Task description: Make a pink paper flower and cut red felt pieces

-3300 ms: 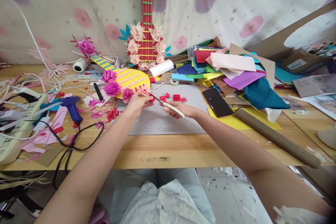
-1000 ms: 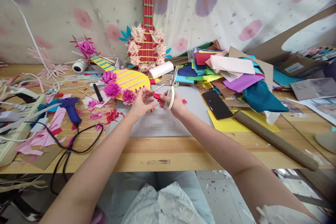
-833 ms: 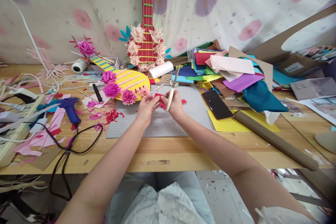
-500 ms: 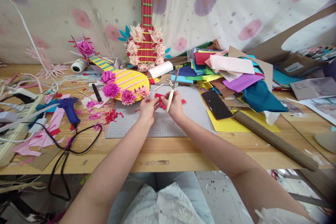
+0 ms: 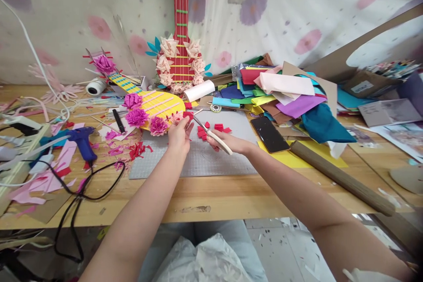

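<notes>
Between the fingers of my left hand (image 5: 179,135) is a small piece of red paper (image 5: 188,115), held up close to the yellow paper guitar (image 5: 170,105). My right hand (image 5: 228,140) grips a pair of scissors (image 5: 220,140) with pale handles, the blades pointing up and left toward that red piece. Several cut red paper pieces (image 5: 218,128) lie on the grey cutting mat (image 5: 198,165) around the scissors. Thin red paper scraps (image 5: 137,150) are heaped on the mat's left edge. Magenta paper flowers (image 5: 159,125) decorate the yellow guitar.
At left are a blue glue gun (image 5: 84,143) with a looping black cord and a power strip (image 5: 24,158). To the right lie a phone (image 5: 270,134), a brown tube (image 5: 343,178) and piled coloured paper (image 5: 294,101). A red paper guitar (image 5: 181,61) stands behind.
My left hand has moved left, raising a red piece. My right hand has turned the scissors from nearly upright to slanting up-left. The red pieces on the mat are now more exposed.
</notes>
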Demonstrator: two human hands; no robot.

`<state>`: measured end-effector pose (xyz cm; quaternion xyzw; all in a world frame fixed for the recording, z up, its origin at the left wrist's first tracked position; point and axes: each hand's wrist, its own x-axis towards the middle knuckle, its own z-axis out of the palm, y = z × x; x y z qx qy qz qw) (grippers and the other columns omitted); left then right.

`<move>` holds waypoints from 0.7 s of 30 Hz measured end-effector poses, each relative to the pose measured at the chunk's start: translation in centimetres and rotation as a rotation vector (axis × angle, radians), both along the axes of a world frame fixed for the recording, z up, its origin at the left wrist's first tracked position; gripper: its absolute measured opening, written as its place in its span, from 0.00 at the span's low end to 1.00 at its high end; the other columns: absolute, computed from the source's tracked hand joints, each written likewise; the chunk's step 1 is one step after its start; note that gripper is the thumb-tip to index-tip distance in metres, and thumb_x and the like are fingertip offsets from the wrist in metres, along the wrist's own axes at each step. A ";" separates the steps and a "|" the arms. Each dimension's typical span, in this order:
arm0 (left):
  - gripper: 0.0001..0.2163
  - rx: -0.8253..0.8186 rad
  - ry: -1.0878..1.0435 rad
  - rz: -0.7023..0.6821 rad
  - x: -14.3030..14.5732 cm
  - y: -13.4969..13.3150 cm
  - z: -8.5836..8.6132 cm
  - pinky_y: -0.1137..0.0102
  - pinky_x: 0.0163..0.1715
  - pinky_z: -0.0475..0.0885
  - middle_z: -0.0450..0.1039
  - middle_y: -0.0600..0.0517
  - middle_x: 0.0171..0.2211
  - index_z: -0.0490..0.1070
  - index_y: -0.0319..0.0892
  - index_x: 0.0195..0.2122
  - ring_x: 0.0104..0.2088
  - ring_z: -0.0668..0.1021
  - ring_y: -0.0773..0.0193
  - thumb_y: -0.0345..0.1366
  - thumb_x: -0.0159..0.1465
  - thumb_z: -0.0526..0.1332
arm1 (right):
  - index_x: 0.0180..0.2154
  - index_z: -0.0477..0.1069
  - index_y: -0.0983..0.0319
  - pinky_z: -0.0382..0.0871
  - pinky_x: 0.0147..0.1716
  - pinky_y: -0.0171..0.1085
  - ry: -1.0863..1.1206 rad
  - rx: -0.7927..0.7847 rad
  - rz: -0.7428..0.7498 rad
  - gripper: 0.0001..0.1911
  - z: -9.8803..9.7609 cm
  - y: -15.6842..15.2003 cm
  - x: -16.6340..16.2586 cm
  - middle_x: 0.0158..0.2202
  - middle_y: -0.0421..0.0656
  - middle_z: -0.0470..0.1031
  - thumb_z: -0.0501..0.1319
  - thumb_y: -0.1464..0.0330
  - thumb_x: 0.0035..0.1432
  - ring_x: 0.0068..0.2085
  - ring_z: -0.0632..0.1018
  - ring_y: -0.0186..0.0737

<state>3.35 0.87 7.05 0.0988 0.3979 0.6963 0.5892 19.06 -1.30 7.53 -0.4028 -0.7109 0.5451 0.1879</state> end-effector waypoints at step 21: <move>0.10 -0.083 0.111 -0.031 0.9 -0.5 -0.2 0.71 0.36 0.72 0.69 0.57 0.21 0.62 0.40 0.25 0.25 0.74 0.72 0.22 0.49 0.63 | 0.32 0.59 0.61 0.54 0.20 0.31 0.144 -0.159 -0.018 0.20 -1.1 0.9 -1.1 0.21 0.33 0.57 0.56 0.50 0.53 0.21 0.62 0.27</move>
